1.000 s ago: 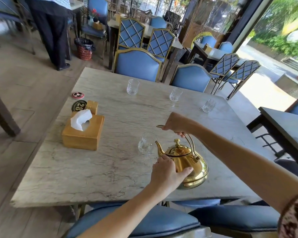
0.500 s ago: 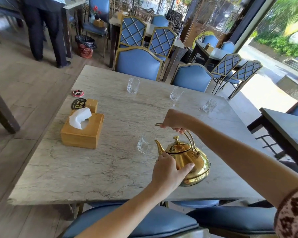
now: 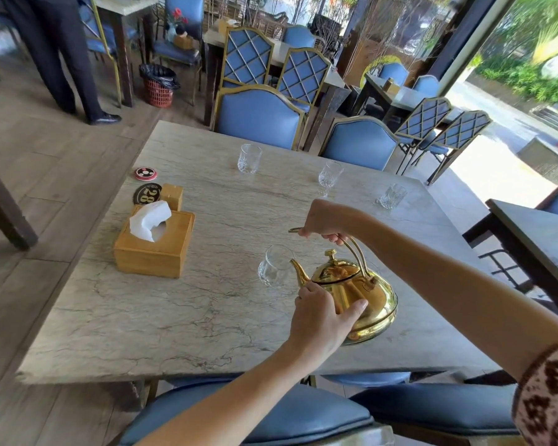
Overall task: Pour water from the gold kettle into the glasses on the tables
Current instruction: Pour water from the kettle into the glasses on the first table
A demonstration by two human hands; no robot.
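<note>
Looking down from head height, we see a pale grey veined marble table (image 3: 207, 320) ringed by blue padded chairs. Near its front edge is a round, polished gold kettle (image 3: 364, 297) with a domed lid and a thin curved spout, tipped slightly towards the spout.

The right hand (image 3: 327, 222) is closed around the top of the kettle's tall hoop handle. The left hand (image 3: 319, 320) cups the near side of the kettle's body, thumb laid along the metal and fingers wrapped towards the base of the spout.

Directly to the left of the kettle stands a short clear drinking glass (image 3: 274, 265), and the spout tip sits just beside its right rim. The kettle's line from back to spout runs right to left, aimed straight at that glass. We judge that the pour turns on tipping further along that line, the right hand lifting while the left steadies. We cannot tell whether water is flowing.

Three more cut-crystal glasses stand well apart along the far side: a tumbler (image 3: 249, 158), a stemmed glass (image 3: 330, 175) and a second tumbler (image 3: 392, 196). A wooden tissue box (image 3: 161, 255) sits to the left.
</note>
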